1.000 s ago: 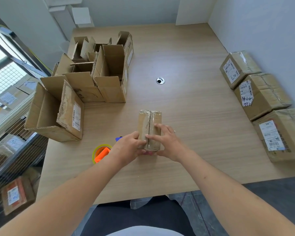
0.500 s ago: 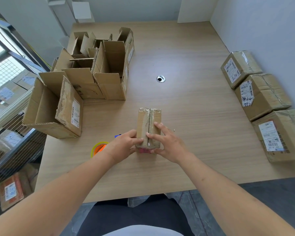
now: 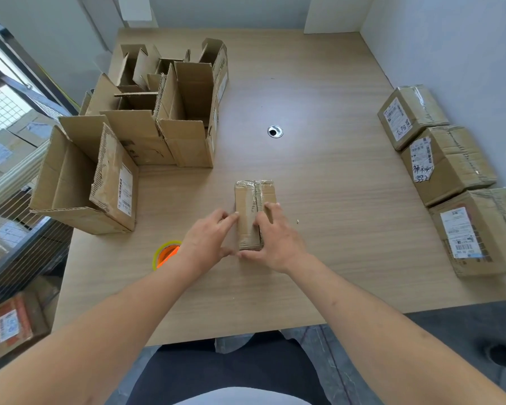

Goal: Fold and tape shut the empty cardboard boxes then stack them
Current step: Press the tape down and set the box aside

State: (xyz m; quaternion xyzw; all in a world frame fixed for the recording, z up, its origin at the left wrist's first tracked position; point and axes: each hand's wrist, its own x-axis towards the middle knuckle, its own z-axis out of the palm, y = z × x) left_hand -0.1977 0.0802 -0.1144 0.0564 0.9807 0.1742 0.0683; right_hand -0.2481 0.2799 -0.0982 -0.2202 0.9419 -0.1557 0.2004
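Both hands on small taped box (image 3: 254, 211): left hand (image 3: 206, 244) and right hand (image 3: 278, 244) fingers straight, pressing its top flaps.

Small taped box (image 3: 253, 213) flat mid-table; open boxes (image 3: 146, 121) far left, seemingly empty.
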